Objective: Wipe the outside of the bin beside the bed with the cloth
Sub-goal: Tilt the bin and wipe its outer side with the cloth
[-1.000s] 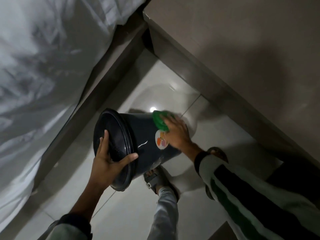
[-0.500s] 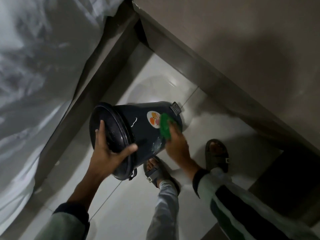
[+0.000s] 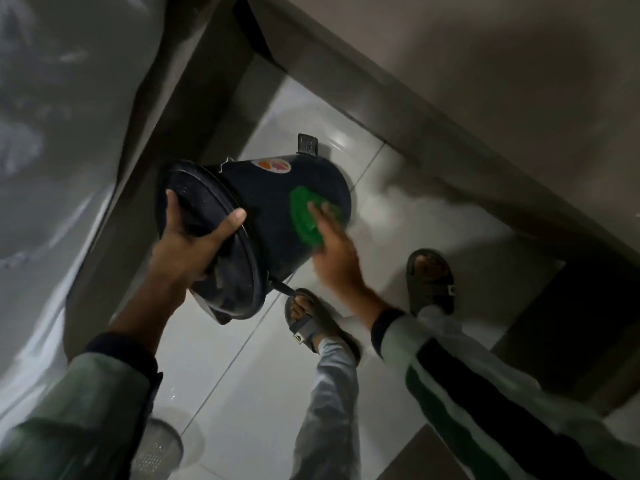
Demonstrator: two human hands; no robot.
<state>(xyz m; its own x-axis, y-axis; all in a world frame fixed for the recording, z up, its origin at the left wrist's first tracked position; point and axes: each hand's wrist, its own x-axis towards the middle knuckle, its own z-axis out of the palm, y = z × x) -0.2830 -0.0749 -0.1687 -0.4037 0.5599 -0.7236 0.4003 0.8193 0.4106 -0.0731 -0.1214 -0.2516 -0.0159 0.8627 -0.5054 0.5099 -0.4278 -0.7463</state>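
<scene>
The dark pedal bin point(image 3: 277, 206) is tipped onto its side and held clear of the white tiled floor point(image 3: 249, 393), between the bed frame point(image 3: 145, 161) and the wall skirting point(image 3: 398, 109). The left hand point(image 3: 188, 247) grips the bin at its lidded end: the fingers point(image 3: 171, 211) lie across the lid point(image 3: 207, 244) and the thumb point(image 3: 232, 218) hooks over the lid rim, so the hand is closed on the bin. Away from this grip, toward the base end, the right hand point(image 3: 334, 251) lies flat against the bin wall with the green cloth point(image 3: 304, 218) pressed under its outstretched fingers; the hand is motion-blurred, and the palm is open rather than curled around the cloth. Beyond the cloth, on the upper side of the wall, a round orange and white sticker point(image 3: 273, 165) faces up. The foot pedal point(image 3: 307, 144) projects from the base end, at the far side from the left-hand grip. Below the right hand, two feet in grey sandals point(image 3: 431, 278) stand on the tiles. Near the left sleeve point(image 3: 86, 410), a perforated container point(image 3: 157, 452) rests on the floor.
</scene>
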